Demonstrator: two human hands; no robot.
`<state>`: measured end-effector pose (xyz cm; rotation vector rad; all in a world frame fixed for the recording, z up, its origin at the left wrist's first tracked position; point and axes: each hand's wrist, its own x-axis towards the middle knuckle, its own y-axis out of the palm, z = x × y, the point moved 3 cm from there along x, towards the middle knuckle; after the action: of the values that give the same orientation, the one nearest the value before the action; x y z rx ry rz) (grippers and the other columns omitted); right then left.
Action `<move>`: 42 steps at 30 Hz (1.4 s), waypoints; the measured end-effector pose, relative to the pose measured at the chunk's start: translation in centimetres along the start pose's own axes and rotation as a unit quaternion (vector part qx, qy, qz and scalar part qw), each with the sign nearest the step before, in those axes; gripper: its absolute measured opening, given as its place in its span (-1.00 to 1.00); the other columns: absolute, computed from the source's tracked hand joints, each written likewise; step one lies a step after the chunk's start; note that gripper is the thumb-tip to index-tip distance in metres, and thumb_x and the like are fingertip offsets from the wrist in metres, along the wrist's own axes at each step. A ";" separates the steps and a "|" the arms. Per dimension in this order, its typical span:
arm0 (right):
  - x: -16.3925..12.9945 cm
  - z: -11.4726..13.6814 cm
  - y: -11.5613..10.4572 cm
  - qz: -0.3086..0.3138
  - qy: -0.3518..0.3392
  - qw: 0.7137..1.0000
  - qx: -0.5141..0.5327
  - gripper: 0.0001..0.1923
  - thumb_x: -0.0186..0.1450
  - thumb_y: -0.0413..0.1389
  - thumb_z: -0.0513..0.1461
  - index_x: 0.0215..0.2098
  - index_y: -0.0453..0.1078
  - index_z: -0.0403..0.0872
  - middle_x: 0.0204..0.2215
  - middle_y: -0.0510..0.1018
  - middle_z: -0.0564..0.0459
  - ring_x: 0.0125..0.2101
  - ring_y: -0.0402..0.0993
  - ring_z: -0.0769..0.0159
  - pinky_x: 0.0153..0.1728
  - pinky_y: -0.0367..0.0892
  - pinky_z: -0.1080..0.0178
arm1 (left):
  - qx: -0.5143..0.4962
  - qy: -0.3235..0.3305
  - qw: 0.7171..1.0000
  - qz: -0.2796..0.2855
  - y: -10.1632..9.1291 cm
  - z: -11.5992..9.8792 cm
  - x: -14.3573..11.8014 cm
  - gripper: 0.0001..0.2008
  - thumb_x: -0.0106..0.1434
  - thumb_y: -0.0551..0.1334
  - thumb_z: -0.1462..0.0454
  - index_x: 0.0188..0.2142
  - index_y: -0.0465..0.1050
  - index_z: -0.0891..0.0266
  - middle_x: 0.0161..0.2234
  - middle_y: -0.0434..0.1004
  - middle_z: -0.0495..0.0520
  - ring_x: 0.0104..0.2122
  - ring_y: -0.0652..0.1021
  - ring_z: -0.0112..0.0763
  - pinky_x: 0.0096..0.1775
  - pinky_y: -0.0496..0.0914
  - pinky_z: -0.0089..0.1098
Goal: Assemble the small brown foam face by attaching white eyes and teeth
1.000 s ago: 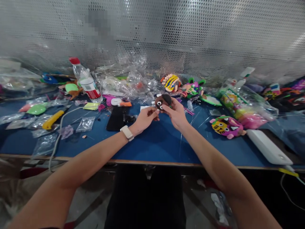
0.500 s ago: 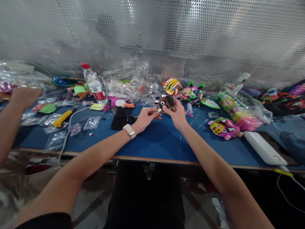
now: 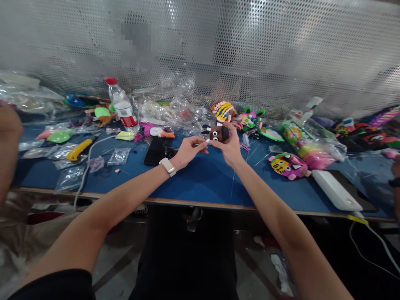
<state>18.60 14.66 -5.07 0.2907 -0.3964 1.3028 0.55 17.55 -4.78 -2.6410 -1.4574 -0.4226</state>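
Observation:
In my right hand (image 3: 231,146) is a dark brown modelling-clay animal figure (image 3: 221,131) with round white-and-black eyes, held above the blue table. My left hand (image 3: 188,152), with a pale watch band on its wrist, pinches a small white bit of clay (image 3: 208,141) beside the figure's lower edge. I cannot tell whether that bit touches the figure. Fingers of the right hand hide part of the figure's right side. Just behind are a yellow-striped clay piece (image 3: 223,111) and a green-and-purple clay figure (image 3: 251,118).
A water bottle (image 3: 124,108), a black phone (image 3: 156,151) and a yellow utility knife (image 3: 79,150) lie or stand to the left. Rightward are a clay tiger face (image 3: 289,166) and a white power bank (image 3: 336,191). Other people's arms (image 3: 8,141) show at both edges.
The brown figure has turned slightly in my right hand, and both hands stay close together. The co-worker's arm at left has moved toward the edge; another person's hand now shows at right.

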 end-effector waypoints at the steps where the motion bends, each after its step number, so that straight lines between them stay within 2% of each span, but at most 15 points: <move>1: 0.0 0.1 0.0 -0.001 -0.002 1.000 -0.003 0.19 -0.01 0.47 0.27 0.43 0.06 0.23 0.16 0.54 -0.09 0.14 0.58 -0.10 0.24 0.47 -0.25 | 0.003 0.000 1.000 0.003 0.0 -0.1 0.0 -0.64 0.26 0.50 0.04 -0.26 0.56 0.29 -0.37 0.65 0.07 -0.40 0.66 -0.43 -0.22 0.58 -0.33; 6: 0.0 0.7 -0.2 -0.016 -0.006 1.000 0.001 0.25 -0.04 0.47 0.29 0.46 0.02 0.26 0.25 0.48 -0.10 0.23 0.52 -0.14 0.28 0.43 -0.25 | 0.045 0.034 0.998 0.035 -0.2 -0.8 0.1 -0.63 0.31 0.44 -0.01 -0.23 0.60 0.29 -0.31 0.69 0.13 -0.40 0.63 -0.44 -0.23 0.58 -0.32; 10: -0.1 1.1 0.0 -0.014 -0.013 0.999 0.027 0.28 -0.07 0.51 0.25 0.46 0.03 0.26 0.30 0.44 -0.10 0.29 0.46 -0.19 0.28 0.42 -0.28 | 0.070 0.052 0.995 0.044 -0.3 -1.2 0.0 -0.64 0.31 0.44 -0.01 -0.26 0.59 0.27 -0.35 0.65 0.11 -0.42 0.61 -0.45 -0.25 0.57 -0.32; 19: -0.3 2.0 0.2 0.000 -0.037 0.999 0.007 0.31 -0.09 0.54 0.22 0.47 0.03 0.28 0.35 0.38 -0.10 0.34 0.39 -0.18 0.32 0.37 -0.28 | 0.074 0.049 0.996 0.033 -0.4 -0.9 0.1 -0.67 0.29 0.45 -0.01 -0.31 0.56 0.20 -0.42 0.61 0.04 -0.46 0.59 -0.46 -0.29 0.53 -0.33; 22: -0.3 2.0 0.1 -0.007 -0.050 0.999 -0.004 0.29 -0.03 0.51 0.23 0.49 -0.02 0.29 0.36 0.35 -0.10 0.32 0.41 -0.16 0.32 0.37 -0.28 | 0.085 0.075 0.994 0.001 -0.6 -1.2 0.1 -0.70 0.31 0.44 0.03 -0.26 0.57 0.22 -0.36 0.63 0.06 -0.45 0.60 -0.45 -0.28 0.54 -0.34; 27: 0.0 0.6 0.0 -0.026 -0.028 0.999 -0.005 0.29 0.02 0.47 0.24 0.52 -0.12 0.30 0.35 0.35 -0.10 0.32 0.41 -0.12 0.32 0.36 -0.29 | 0.194 0.183 0.963 -0.045 -0.7 -2.5 -0.5 -0.74 0.34 0.42 0.12 -0.08 0.63 0.22 -0.11 0.69 0.15 -0.26 0.67 -0.36 -0.15 0.57 -0.32; 32: 0.0 -0.1 0.3 -0.026 0.003 0.999 0.024 0.30 -0.03 0.49 0.19 0.50 -0.08 0.24 0.33 0.38 -0.13 0.26 0.49 -0.10 0.29 0.42 -0.25 | 0.296 0.252 0.920 -0.046 -0.5 -3.1 -1.2 -0.85 0.40 0.39 0.18 -0.10 0.69 0.17 -0.11 0.71 0.13 -0.22 0.66 -0.31 -0.09 0.54 -0.27; 36: -0.3 -0.2 0.7 -0.012 0.028 0.999 0.019 0.31 0.00 0.47 0.20 0.52 -0.12 0.24 0.29 0.43 -0.13 0.20 0.55 -0.09 0.27 0.44 -0.27 | 0.331 0.259 0.905 -0.061 -0.5 -3.1 -1.2 -0.86 0.41 0.39 0.18 -0.12 0.69 0.15 -0.11 0.73 0.13 -0.12 0.67 -0.23 0.00 0.51 -0.22; 42: -0.1 -0.8 0.5 0.000 0.036 0.999 0.015 0.29 0.04 0.44 0.20 0.54 -0.13 0.24 0.28 0.45 -0.13 0.19 0.55 -0.09 0.21 0.50 -0.26 | 0.356 0.258 0.898 -0.037 -0.7 -2.9 -1.0 -0.84 0.45 0.35 0.17 -0.13 0.69 0.17 -0.13 0.74 0.13 -0.14 0.68 -0.25 -0.03 0.51 -0.26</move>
<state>18.22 15.07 -5.84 0.2676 -0.3160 1.3155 -1.06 16.49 -2.28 -1.7334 -1.2201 -0.4389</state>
